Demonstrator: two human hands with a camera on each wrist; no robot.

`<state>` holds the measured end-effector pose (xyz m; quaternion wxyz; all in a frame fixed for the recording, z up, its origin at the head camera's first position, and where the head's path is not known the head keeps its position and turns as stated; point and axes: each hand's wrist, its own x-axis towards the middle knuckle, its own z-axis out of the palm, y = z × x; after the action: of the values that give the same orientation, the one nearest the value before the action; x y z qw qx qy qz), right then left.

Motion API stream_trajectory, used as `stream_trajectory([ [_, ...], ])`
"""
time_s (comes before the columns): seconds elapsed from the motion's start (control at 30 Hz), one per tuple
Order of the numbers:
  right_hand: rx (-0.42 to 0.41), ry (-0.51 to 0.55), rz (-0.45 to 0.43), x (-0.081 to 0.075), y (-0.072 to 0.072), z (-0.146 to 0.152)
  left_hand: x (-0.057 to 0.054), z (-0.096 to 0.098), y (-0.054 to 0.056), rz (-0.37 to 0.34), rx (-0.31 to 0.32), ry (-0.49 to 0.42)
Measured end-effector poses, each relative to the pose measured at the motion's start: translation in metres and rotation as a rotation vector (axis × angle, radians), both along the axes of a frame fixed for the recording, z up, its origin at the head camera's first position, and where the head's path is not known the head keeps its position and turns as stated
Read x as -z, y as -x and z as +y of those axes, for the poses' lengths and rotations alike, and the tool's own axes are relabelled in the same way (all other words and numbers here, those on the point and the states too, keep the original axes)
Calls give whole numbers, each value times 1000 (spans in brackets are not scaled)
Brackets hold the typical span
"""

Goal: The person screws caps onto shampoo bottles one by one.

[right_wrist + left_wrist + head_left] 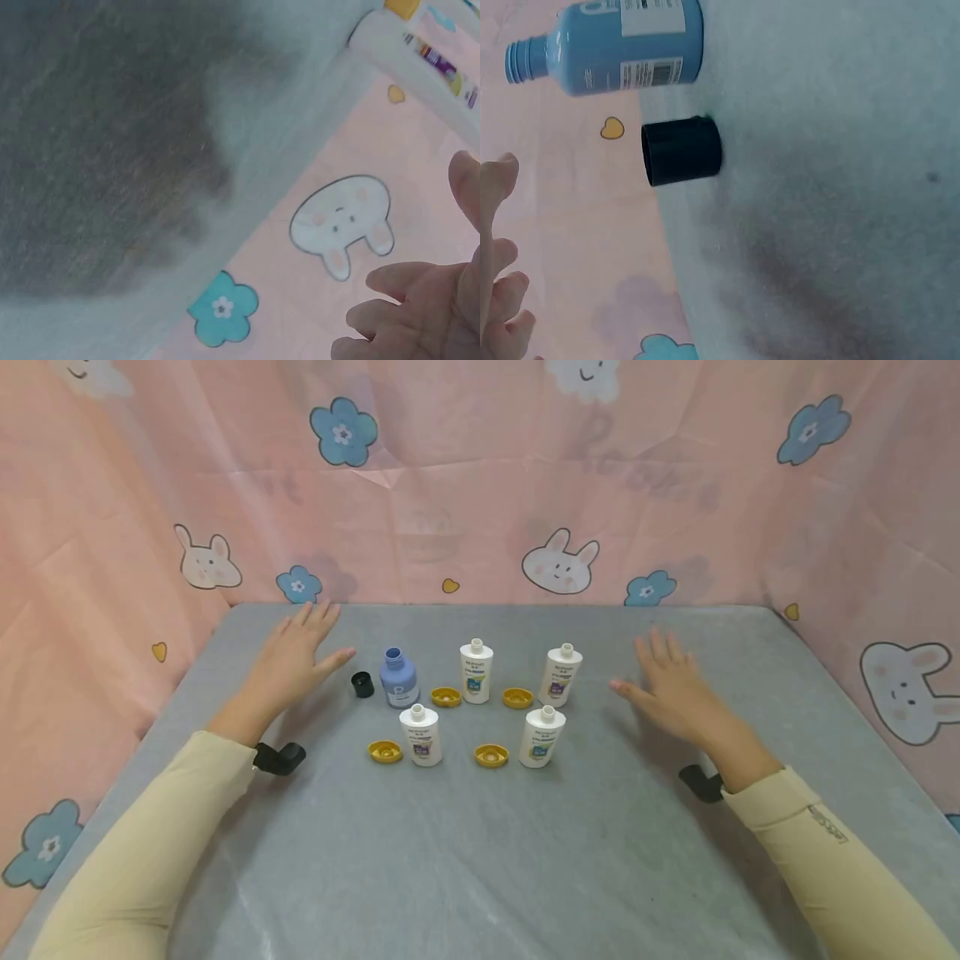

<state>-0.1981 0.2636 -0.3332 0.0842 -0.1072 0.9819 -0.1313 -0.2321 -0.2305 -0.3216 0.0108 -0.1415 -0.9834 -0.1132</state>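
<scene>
My left hand (291, 658) hovers over the table's left side with fingers spread, holding nothing. Nearest to it are a black cap (362, 684) and an uncapped blue bottle (399, 680); the left wrist view shows the same cap (682, 151) and bottle (626, 46) apart from its fingers. My right hand (675, 693), slightly blurred, is held over the right side, fingers extended and nothing in it. Closest to it is an uncapped white bottle (559, 678) with a purple label. Further white bottles (476, 675), (422, 739), (542, 742) stand upright without caps.
Beside the white bottles lie several yellow caps (446, 697), (517, 697), (385, 752), (491, 756). Everything rests on a grey-covered table (450, 860). A pink curtain (450, 510) with rabbits and blue flowers rises along the table's back and sides.
</scene>
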Motion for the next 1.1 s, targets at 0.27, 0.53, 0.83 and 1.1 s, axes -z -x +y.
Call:
stream_trajectory([
  [0.27,-34,39,13,-3,-14,-10,3,4,-11,6,26,12],
  [0.53,-59,61,24,-7,-23,-19,6,9,-21,-4,41,-4],
  [0.83,-98,21,49,-15,-37,-29,6,11,-30,0,74,17],
  [1.1,-125,19,50,-18,-45,-36,4,15,-39,18,90,5],
])
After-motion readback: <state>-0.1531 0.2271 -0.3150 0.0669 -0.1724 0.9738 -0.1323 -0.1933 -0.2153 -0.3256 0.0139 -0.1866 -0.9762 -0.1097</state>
